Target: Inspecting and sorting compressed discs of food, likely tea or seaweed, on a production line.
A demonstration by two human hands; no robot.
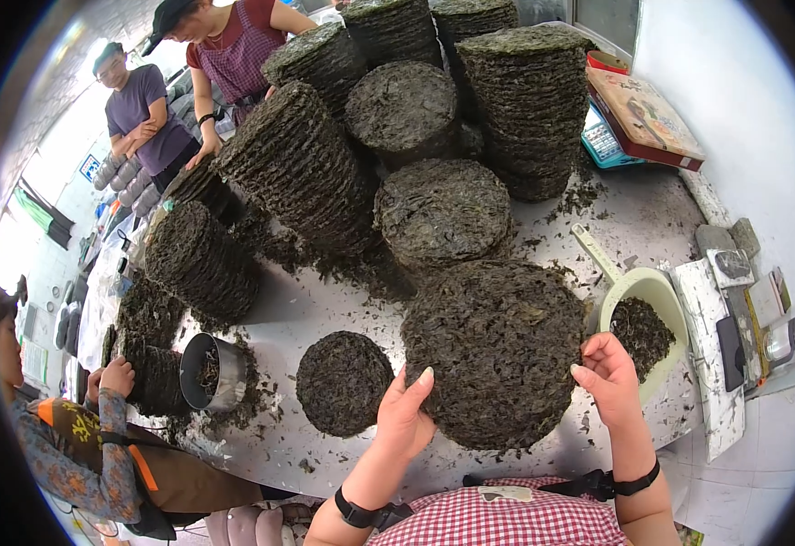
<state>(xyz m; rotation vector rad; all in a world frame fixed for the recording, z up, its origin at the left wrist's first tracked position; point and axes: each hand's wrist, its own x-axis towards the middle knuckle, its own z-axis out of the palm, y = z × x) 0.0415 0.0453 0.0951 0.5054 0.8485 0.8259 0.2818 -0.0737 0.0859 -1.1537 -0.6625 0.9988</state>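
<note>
A round, dark sheet of what looks like dried seaweed (493,355) is held up in front of me, tilted, over the table. My left hand (405,411) grips its lower left edge, thumb on top and the other fingers hidden beneath. At the right edge, my right hand (612,378) pinches it between thumb and curled fingers. Just left of it a smaller round seaweed disc (344,383) lies on the table. Directly behind the sheet stands a stack of round seaweed sheets (443,211).
Tall seaweed stacks (525,109) fill the back of the metal table (275,452). A pale scoop (679,314) with crumbs lies right, a metal ring (220,371) left. Boxes (648,114) sit at back right. One person works at left; two others stand beyond.
</note>
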